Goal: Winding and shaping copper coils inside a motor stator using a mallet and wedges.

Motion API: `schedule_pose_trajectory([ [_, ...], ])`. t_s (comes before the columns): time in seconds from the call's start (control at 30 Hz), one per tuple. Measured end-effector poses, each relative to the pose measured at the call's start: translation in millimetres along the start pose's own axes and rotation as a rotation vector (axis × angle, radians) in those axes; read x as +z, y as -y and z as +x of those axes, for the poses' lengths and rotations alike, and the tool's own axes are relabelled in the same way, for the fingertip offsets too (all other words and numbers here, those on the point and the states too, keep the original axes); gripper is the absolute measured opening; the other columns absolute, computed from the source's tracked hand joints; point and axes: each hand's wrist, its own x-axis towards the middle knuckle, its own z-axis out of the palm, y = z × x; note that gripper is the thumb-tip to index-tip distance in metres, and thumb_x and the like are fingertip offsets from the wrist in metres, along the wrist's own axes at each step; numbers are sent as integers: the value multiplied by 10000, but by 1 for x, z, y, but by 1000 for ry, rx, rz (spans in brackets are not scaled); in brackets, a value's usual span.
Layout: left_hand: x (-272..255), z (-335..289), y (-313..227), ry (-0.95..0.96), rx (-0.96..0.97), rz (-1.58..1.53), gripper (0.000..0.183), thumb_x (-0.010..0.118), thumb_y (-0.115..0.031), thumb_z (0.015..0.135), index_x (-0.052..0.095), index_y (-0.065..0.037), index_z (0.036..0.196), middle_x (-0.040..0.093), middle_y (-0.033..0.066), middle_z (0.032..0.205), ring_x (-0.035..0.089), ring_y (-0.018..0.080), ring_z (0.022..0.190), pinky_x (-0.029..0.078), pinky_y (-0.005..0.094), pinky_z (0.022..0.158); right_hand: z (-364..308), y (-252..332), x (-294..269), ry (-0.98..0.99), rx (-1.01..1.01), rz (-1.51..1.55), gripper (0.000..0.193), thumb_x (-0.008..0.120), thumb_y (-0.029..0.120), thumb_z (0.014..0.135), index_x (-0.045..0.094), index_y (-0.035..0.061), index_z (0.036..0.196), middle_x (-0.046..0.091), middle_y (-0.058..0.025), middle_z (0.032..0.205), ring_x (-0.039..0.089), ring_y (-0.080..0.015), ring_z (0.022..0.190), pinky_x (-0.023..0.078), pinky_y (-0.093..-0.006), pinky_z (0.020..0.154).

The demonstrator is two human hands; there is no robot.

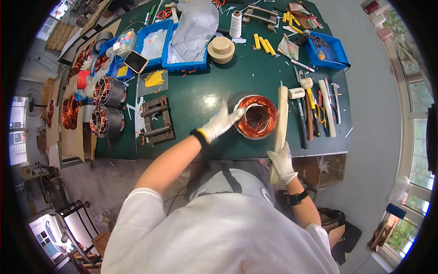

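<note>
A motor stator with copper windings (269, 118) stands on the green bench, its round opening facing up. My left hand (221, 121), in a white glove, reaches its left rim; the fingers are stretched and spread, and I cannot tell how firmly they touch. In the white-gloved grip of my right hand (283, 165) is a long pale wooden stick (281, 114), held near its lower end. The stick points away from me, just right of the stator. White strips show inside the windings.
To the right lie a white-headed mallet (296, 94), scissors (322, 114) and several hand tools. A dark metal frame (156, 119) sits left, near two wound stators (108, 121). Blue bins (185, 65) and a beige round block (221, 49) stand farther back. The bench's front edge (219, 158) is near me.
</note>
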Motion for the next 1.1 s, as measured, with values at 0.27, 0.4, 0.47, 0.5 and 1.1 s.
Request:
schedule_pose_trajectory([
  [0.27, 51, 9, 11, -55, 130, -130, 683, 518, -368, 942, 271, -1, 1462, 351, 262, 1453, 324, 405, 1365, 259, 433, 1137, -2, -2, 12, -115, 99, -42, 405, 677, 105, 740, 432, -23, 1036, 590, -127, 752, 604, -178, 602, 483, -317, 484],
  [0.4, 69, -5, 13, -188, 131, -159, 729, 506, -369, 946, 208, 52, 1462, 307, 293, 1462, 295, 432, 1369, 233, 451, 1144, 6, -3, 10, -167, 55, -93, 407, 678, 120, 758, 435, -34, 1046, 583, -130, 752, 607, -194, 617, 497, -352, 531],
  [0.47, 67, -6, 4, -173, 87, -115, 802, 571, -378, 909, 182, 42, 1470, 292, 300, 1457, 285, 448, 1365, 232, 473, 1140, 8, 0, 6, -309, 57, -120, 417, 676, 109, 766, 436, -44, 1071, 578, -122, 739, 605, -188, 585, 500, -338, 500],
  [0.5, 64, -5, -3, -168, 84, -80, 827, 607, -369, 887, 184, 33, 1472, 297, 301, 1450, 291, 450, 1360, 235, 478, 1138, 8, 2, 2, -223, 50, -103, 417, 676, 109, 766, 436, -44, 1071, 578, -122, 739, 605, -188, 585, 500, -338, 500],
  [1.1, 39, 53, -47, -119, 201, 186, 442, 626, -95, 807, 562, -109, 1244, 610, 137, 1195, 592, 338, 1088, 468, 391, 956, 163, -66, -30, -243, -165, -622, 742, 748, 193, 768, 379, 92, 1404, 445, -236, 1342, 428, -419, 1255, 401, -467, 1025],
])
